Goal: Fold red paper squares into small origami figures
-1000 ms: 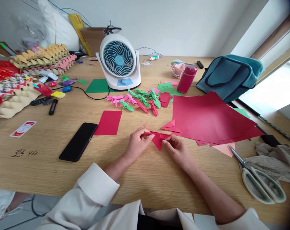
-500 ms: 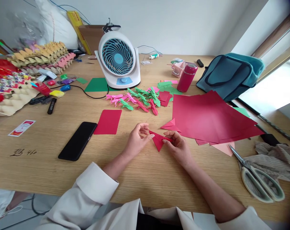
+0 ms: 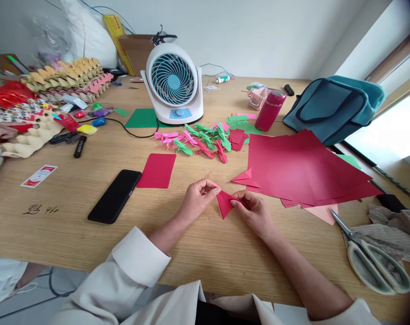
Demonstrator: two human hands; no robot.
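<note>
The table [image 3: 198,266] carries everything, its bare wood spreading around the work. To the right, large red sheets [image 3: 300,167] lie flat in a loose stack, and scissors [image 3: 370,253] rest nearer the right edge. At the middle, the left hand [image 3: 196,203] and right hand [image 3: 257,214] face each other just above the wood. Each grip is closed to a pinch, thumb against fingers: the left hand has the upper left corner of the folded red paper [image 3: 225,204], the right hand its right side. Smaller than the hands, this piece hangs between them with one point directed down towards the person; whether that point touches the wood I cannot tell. Another folded red piece [image 3: 245,177] lies just beyond it, overlapping the corner of the large sheets.

The held piece should weigh next to nothing. The layers probably make it fairly stiff along its folds but springy where flaps stand loose, dry rather than slippery, and easily dented or torn at its tips. The best hold is likely a light fingertip pinch on the layered edges near the upper corners, leaving the thin lower point unsqueezed
</note>
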